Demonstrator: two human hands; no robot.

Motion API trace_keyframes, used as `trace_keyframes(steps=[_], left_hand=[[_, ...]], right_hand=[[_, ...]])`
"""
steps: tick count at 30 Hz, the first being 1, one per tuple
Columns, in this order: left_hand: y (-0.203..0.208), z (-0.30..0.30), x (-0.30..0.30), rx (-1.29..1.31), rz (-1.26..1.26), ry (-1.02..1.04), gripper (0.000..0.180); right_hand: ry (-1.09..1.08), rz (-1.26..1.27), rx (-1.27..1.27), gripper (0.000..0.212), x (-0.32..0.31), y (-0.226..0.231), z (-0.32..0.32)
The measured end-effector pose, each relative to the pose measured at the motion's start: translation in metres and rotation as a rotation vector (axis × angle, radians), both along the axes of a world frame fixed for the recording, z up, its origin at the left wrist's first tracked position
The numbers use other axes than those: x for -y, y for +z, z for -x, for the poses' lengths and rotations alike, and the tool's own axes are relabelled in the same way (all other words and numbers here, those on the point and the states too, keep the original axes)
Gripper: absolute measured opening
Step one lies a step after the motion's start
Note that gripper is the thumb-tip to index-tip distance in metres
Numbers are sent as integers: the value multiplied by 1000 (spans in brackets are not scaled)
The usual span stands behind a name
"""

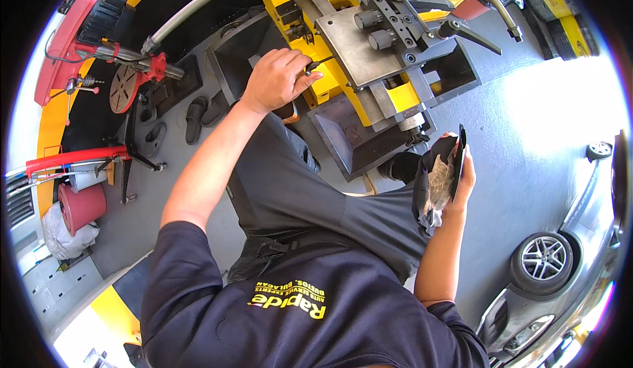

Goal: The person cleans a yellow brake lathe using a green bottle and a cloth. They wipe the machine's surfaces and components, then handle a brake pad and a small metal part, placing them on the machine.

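Observation:
My left hand [280, 81] is closed round a slim dark tool [316, 65]. Its thin tip points at the left edge of the flat steel plate [353, 45] on a yellow lathe-like machine [323, 81]. What kind of tool it is does not show clearly. To the right and nearer me, my right hand [465, 178] grips a black folded pouch [456, 164] from its right side. Crumpled, brownish see-through plastic [438, 182] shows in the pouch's opening. Two dark round knobs [380, 30] and a black lever handle [471, 33] stand on the machine's carriage.
Dark metal trays [346, 134] lie under the machine. A red drill press [72, 45] stands at far left, with slippers [196, 119] on the grey floor nearby. A red bucket [82, 206] is at left. At lower right is a grey car [547, 289].

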State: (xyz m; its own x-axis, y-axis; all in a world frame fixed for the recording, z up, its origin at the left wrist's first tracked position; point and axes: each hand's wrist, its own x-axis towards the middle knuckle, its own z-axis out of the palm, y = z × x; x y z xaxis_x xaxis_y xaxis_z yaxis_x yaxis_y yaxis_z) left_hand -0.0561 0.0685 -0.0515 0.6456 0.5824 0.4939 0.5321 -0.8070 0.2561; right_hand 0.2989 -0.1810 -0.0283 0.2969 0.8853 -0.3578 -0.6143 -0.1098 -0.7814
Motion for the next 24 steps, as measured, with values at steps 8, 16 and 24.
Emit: trace_keyframes(steps=[8,16,24], left_hand=[[-18,-7,-3,98,-144,7,41],[-27,-11,4,203,-80,90,42],[-31,-17,9,292,-48,123,38]], right_hand=[[114,-108,27,46,-31,1,16],[232,-72,629,31,-111,49,73],[295,-20,699,29,-122,31,72]])
